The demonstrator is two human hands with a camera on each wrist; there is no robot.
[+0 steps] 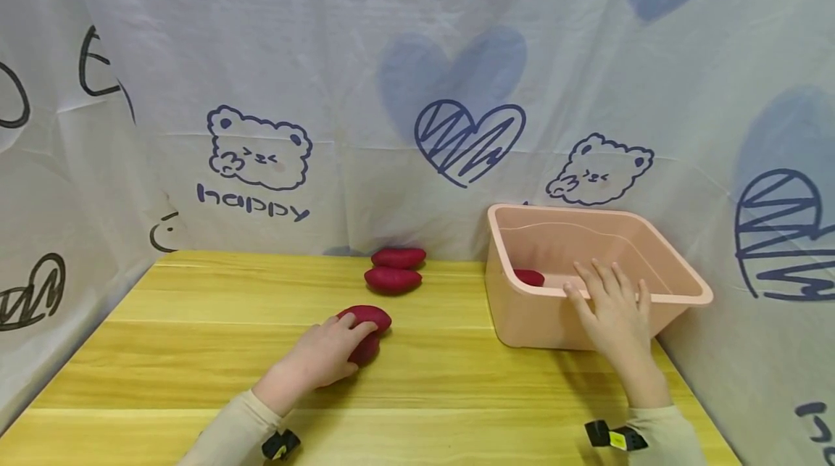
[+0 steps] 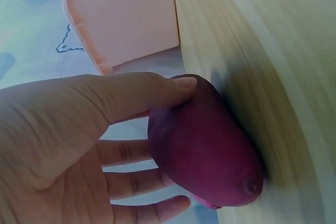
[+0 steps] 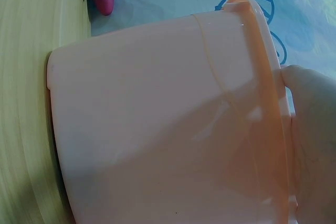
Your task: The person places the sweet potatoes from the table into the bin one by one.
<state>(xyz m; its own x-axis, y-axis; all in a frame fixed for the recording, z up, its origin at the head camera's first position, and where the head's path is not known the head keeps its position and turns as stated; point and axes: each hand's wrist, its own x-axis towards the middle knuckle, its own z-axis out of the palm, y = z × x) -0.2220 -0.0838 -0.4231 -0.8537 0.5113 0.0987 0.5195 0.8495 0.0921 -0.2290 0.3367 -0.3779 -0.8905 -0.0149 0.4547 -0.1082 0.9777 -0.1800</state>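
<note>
Nearest the camera, bottom edge of the head view: left sleeve (image 1: 228, 433), with a strap (image 1: 282, 444) at the wrist. Reading rightward from there.

Left hand (image 1: 316, 357): I have it grasping two tubers at once on the table (image 1: 457, 401), thumb on the near tuber (image 1: 367, 351), fingers over the far tuber (image 1: 377, 317). I judge this the weak point: rounded skins lie against each other, so an uneven squeeze could roll one free. The left wrist view mostly hides the second; I cannot tell how firmly the fingertips hold it.

Back pair (image 1: 393, 280): side by side near the cloth (image 1: 346, 161). A careless knock could roll them into it.

Bin (image 1: 541, 317): well right of both pairs, one tuber (image 1: 530, 278) visible inside, near its left end. Anything carried low would strike the left wall.

Right hand (image 1: 616, 317): released, fingers spread over the near rim. Leaning hard there could, I think, tip the bin forward.
</note>
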